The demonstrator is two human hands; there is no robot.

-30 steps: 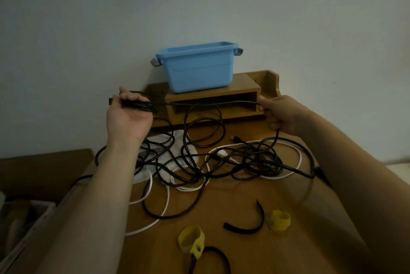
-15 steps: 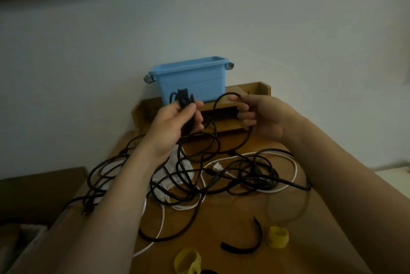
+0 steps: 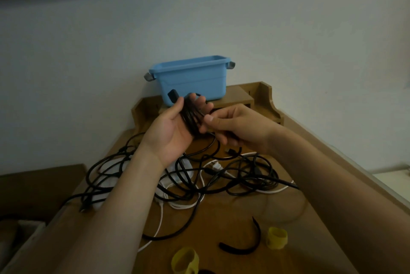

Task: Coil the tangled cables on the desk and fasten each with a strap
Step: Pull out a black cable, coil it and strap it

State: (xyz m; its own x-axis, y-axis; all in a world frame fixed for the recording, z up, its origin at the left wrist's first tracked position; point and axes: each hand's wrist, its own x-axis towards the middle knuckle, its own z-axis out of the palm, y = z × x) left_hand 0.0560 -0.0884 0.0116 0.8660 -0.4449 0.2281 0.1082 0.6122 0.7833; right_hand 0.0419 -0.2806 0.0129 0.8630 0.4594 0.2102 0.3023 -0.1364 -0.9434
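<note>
My left hand (image 3: pixel 172 131) is raised palm-up above the desk, with several loops of a black cable (image 3: pixel 191 118) lying across its palm and fingers; the cable's plug (image 3: pixel 173 95) sticks up by the thumb. My right hand (image 3: pixel 235 127) pinches the same black cable right beside the loops. Below both hands lies a tangle of black cables (image 3: pixel 244 176) and white cables (image 3: pixel 184 206) on the wooden desk (image 3: pixel 221 225). A black strap (image 3: pixel 241 249) and two yellow straps (image 3: pixel 277 237) (image 3: pixel 184 263) lie near the front edge.
A blue plastic bin (image 3: pixel 193 80) stands on a wooden shelf riser (image 3: pixel 261 100) at the back of the desk against the wall. A white power strip (image 3: pixel 177 169) lies under the tangle. A dark wooden piece of furniture (image 3: pixel 40 187) sits lower left.
My hands have come together: the right hand moved left to the loops in the left palm, laying more black cable on the coil. One second ago they held the cable stretched wide apart.
</note>
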